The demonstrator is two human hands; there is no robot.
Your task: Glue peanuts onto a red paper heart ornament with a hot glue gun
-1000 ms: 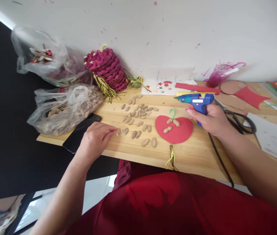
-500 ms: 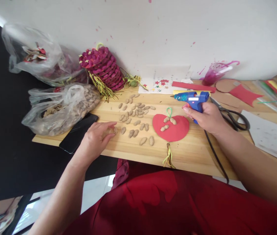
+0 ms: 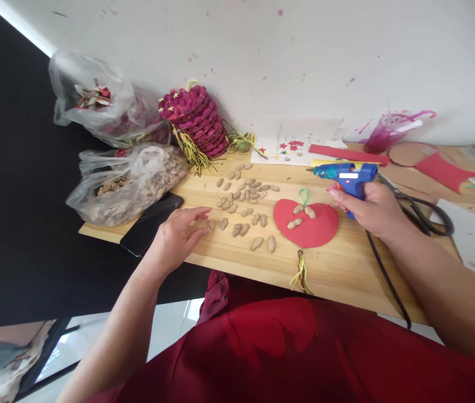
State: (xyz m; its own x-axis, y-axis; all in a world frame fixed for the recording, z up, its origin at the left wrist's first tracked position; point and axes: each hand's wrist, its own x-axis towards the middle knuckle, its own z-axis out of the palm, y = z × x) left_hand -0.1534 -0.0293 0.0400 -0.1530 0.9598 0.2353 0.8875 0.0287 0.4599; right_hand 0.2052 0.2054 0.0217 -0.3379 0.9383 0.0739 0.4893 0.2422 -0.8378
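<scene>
My left hand [image 3: 177, 234] rests low over the table's left part, thumb and fingers apart around a peanut [image 3: 211, 225]. In my right hand [image 3: 377, 210] is a blue glue gun [image 3: 348, 174], its nozzle pointing left. Below the nozzle lies a red heart-shaped card [image 3: 306, 235] with a green loop [image 3: 303, 197] at its top. Two peanuts sit by the loop, and another peanut [image 3: 295, 223] lies lower on the card. A yellow and brown tassel [image 3: 300, 271] hangs from its bottom tip. Several loose peanuts [image 3: 247, 212] are spread between my hands.
Plastic bags [image 3: 132, 190] of peanuts and scraps stand at left, with a black phone [image 3: 149, 224] below. Behind are a magenta peanut-covered craft [image 3: 197, 120] and a star sticker sheet [image 3: 271, 151]. Scissors [image 3: 428, 215], a pink-stained cup [image 3: 382, 134] and the glue gun's cord [image 3: 388, 282] are at right.
The whole view has shifted, so everything appears farther right. Both hands keep nearly the same places over the table, and the peanuts and heart card have not moved.
</scene>
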